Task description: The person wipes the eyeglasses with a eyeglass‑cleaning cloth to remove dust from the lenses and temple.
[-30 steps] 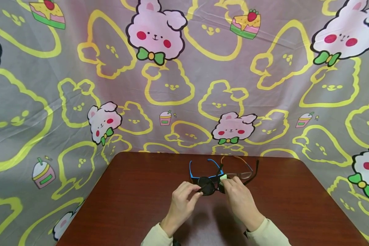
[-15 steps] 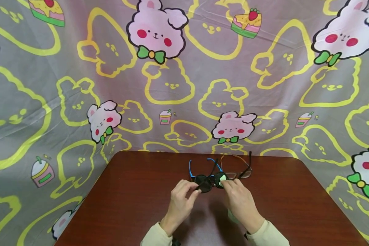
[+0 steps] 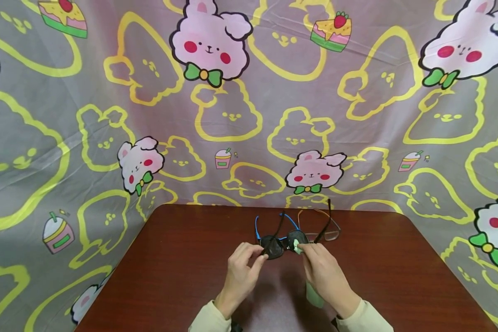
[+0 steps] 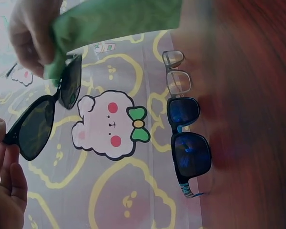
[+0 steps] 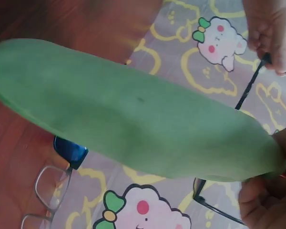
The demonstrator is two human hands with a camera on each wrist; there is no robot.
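Black sunglasses (image 3: 272,247) with dark lenses are held up above the table, temples unfolded and pointing away. My left hand (image 3: 242,272) pinches them at the left hinge corner between thumb and fingers. With my right hand (image 3: 325,274) I pinch a green cloth (image 3: 314,295) against the right lens; its loose end hangs below the palm. In the left wrist view the cloth (image 4: 119,24) stretches out from the right hand (image 4: 35,36), whose fingertips are at the lens near the bridge. The cloth (image 5: 133,109) spans most of the right wrist view and hides part of the sunglasses.
Behind the held pair, blue-framed sunglasses (image 4: 190,155) with blue-tinted lenses lie on the brown table (image 3: 182,258). Beside them are clear glasses (image 3: 332,235) with thin orange-brown temples. A cartoon-printed curtain (image 3: 249,138) rises at the table's back and sides.
The sunglasses have turned and tipped, their temples swinging up and to the left. The cloth's loose end has come into view under my right hand. Both hands keep their hold.
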